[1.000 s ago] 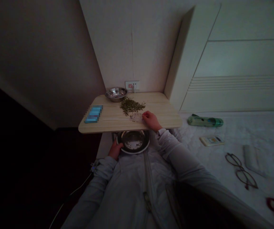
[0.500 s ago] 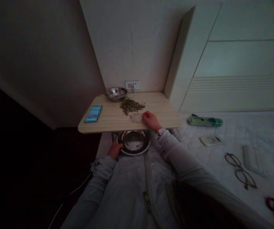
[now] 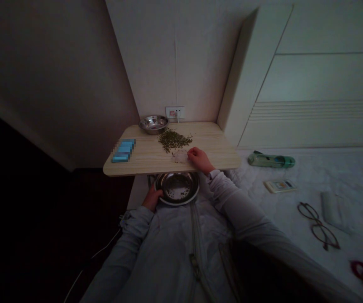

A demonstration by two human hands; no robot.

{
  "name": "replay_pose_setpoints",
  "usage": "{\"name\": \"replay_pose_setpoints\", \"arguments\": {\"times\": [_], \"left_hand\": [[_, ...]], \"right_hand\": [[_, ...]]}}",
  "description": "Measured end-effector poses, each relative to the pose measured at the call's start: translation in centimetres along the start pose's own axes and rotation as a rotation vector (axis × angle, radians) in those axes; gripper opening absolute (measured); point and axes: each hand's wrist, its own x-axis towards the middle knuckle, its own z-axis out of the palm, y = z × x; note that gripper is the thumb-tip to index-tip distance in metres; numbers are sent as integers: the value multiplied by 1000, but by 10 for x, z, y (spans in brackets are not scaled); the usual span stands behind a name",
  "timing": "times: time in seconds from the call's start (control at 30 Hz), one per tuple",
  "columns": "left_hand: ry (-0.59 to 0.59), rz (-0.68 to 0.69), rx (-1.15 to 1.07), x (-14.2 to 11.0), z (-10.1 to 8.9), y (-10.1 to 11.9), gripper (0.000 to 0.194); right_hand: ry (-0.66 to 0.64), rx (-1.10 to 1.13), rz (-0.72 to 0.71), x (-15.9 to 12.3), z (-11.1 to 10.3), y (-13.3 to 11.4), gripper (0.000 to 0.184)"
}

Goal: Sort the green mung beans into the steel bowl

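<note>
A pile of small green beans [image 3: 173, 139] lies on a light wooden table [image 3: 213, 141]. My right hand [image 3: 200, 160] rests on the table near its front edge, fingers curled, beside a small pale patch of grains [image 3: 179, 156]. My left hand [image 3: 152, 198] grips the rim of a steel bowl [image 3: 177, 187] held just under the table's front edge. A few beans lie in that bowl.
A second steel bowl [image 3: 154, 123] stands at the table's back by a wall socket [image 3: 174, 112]. A blurred blue object [image 3: 123, 150] lies on the table's left. On the bed at right are a green bottle [image 3: 271, 160], a remote [image 3: 280, 185], glasses [image 3: 318, 225] and a case [image 3: 332, 210].
My right hand has crept slightly left towards the pale patch. The bowl and left hand stay put.
</note>
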Motion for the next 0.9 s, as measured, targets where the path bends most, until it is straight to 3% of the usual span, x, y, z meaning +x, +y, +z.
{"name": "replay_pose_setpoints", "arguments": {"times": [0.57,0.9], "left_hand": [[3,-38,-24,-1,1,0,59],[19,-26,-33,0,1,-2,50]], "right_hand": [[-17,27,8,2,1,3,15],[-155,54,2,-1,-1,-1,16]]}}
